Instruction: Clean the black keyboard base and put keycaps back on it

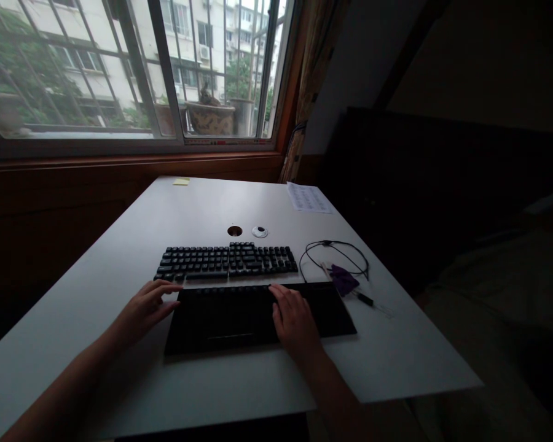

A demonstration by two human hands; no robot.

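Note:
A black keyboard base (239,319) lies flat on the white table, with a short row of keycaps (233,290) along its far edge. My left hand (145,307) is at the base's far left corner, thumb and fingers apart and nothing visible between them. Over the right part of the base lies my right hand (295,316), its fingertips at the right end of that row and its thumb apart. Whether a keycap is under those fingertips I cannot tell. Just beyond, loose black keycaps (196,261) are laid out in keyboard order on the table.
A black cable (345,242) loops right of the keycaps. Beside it lie a purple cloth item (344,279) and a thin tool with a black handle and wire end (365,299). Farther back are printed paper (308,198), yellow notes (181,182), a table hole (235,231) and a white round cover (260,232).

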